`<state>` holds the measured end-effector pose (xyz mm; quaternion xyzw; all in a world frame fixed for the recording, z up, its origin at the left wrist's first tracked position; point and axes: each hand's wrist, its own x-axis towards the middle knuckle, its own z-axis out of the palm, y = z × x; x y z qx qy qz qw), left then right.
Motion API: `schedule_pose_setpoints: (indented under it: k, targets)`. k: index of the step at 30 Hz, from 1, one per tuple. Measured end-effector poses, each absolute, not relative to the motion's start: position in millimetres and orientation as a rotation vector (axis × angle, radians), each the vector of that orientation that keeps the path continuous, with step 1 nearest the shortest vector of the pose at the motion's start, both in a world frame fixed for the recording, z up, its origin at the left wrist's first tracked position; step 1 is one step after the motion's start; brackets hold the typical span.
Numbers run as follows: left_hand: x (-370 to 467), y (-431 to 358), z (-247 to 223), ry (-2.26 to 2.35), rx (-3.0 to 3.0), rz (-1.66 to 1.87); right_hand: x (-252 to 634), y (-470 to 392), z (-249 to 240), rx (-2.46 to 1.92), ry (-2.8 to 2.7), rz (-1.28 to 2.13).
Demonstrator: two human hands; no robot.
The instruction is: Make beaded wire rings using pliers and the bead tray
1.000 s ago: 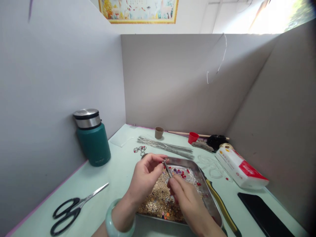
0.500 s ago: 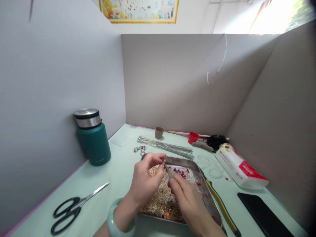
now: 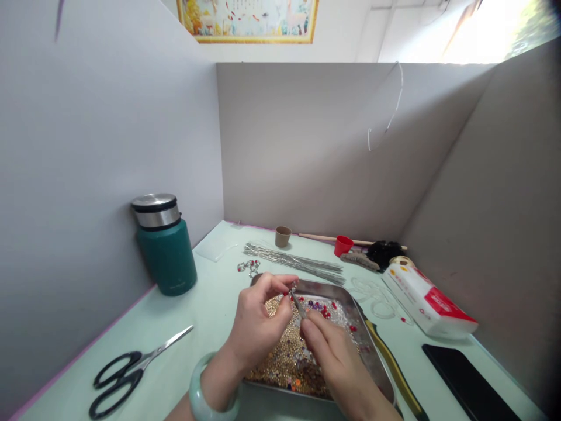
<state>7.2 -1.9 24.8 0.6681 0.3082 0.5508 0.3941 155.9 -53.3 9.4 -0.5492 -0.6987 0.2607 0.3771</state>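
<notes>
Currently watching from afar: the left hand (image 3: 260, 316) is pinching a small beaded piece (image 3: 294, 286) between thumb and fingers, over the far rim of the metal tray (image 3: 380, 363). The right hand (image 3: 335, 356) is clenching a slim metal tool (image 3: 298, 305) — its tip is meeting the piece. I'm seeing loose beads (image 3: 284, 345) filling the tray, near the worktop's near edge. Scissors (image 3: 139, 363) are lying toward the near left corner, a teal flask (image 3: 169, 257) is standing by the left edge — wires (image 3: 293, 260) are lying toward the far edge.

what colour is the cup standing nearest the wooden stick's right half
The cup is red, seen best in the head view.
</notes>
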Motion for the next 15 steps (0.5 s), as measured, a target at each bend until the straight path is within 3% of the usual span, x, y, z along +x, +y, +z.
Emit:
schedule_pose_setpoints:
  k: [15]
  targets:
    - [10.2,0.5,32.2,0.558,1.113,1.198,153.7,-49.2,1.7,-1.327,-1.603,0.933]
